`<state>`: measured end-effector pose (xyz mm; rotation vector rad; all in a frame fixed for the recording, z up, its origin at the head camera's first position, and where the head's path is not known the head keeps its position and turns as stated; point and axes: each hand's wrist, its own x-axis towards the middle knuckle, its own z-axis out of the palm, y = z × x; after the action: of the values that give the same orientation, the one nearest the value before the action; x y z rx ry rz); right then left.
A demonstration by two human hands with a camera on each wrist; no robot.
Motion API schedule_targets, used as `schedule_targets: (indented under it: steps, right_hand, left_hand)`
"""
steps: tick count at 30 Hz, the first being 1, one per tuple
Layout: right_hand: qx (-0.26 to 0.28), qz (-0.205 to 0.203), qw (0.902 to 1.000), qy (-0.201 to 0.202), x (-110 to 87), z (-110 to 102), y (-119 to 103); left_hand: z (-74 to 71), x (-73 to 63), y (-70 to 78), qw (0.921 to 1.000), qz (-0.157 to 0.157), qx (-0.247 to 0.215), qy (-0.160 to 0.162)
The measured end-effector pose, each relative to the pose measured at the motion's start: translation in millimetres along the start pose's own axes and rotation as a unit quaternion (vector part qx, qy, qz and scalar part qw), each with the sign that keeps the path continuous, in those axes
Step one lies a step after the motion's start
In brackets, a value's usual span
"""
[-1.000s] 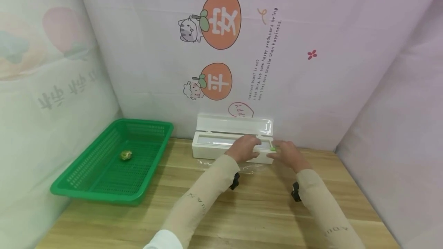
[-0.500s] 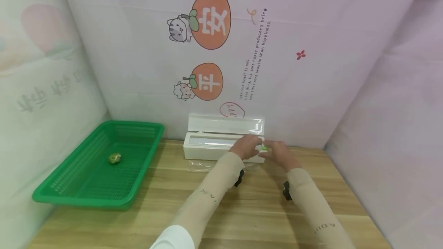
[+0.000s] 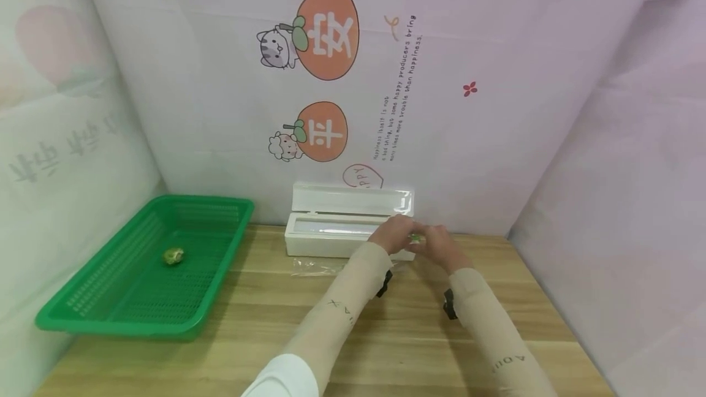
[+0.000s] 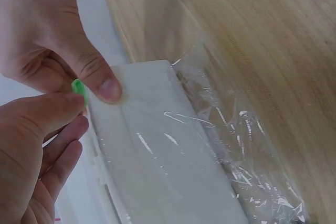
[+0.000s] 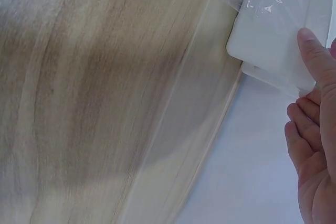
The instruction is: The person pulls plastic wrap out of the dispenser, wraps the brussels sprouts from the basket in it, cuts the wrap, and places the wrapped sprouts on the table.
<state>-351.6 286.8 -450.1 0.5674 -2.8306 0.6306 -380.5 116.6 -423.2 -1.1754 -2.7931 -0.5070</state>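
A long white cling film dispenser (image 3: 320,245) lies against the back wall, its clear-windowed lid (image 3: 347,200) raised. Clear cling film (image 4: 247,150) covers its front face and spills onto the table. My left hand (image 3: 393,234) reaches over the right part of the box, thumb and forefinger pinching a small green tab (image 4: 79,88) at the box's upper edge. At the right end, my right hand (image 3: 443,245) grips the box. Its thumb (image 5: 315,56) presses the front face, while the other fingers curl in behind the end.
To the left stands a green plastic basket (image 3: 220,287) holding one small yellowish-green crumpled item (image 3: 173,256). Printed white cloth walls (image 3: 220,115) enclose the wooden table (image 3: 386,348) at the back and both sides.
The head view has turned slightly, so everything sits further left. My hands have drawn closer together at the box's right end, where less of the green tab shows.
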Motion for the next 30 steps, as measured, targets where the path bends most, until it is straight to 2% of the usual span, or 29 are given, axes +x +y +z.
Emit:
schedule_targets:
  steps: [9,13,19,30]
  right_hand:
    - [0.004,-0.002,1.0000,-0.002,1.2,3,-3]
    - [0.007,-0.011,0.9999,-0.001,2.4,3,0]
    - [-0.007,-0.014,0.9999,0.004,4.8,3,4]
    - [-0.013,-0.016,0.9997,0.009,2.6,4,3]
  left_hand:
    - [2.2,-5.5,3.5,0.9991,-0.003,-0.016,0.040]
    - [3.5,-4.3,2.7,0.9990,0.005,-0.025,0.037]
    - [0.5,-2.1,-0.1,0.9995,0.014,-0.003,0.030]
    - [6.0,2.6,-13.7,0.9989,0.036,0.024,0.016]
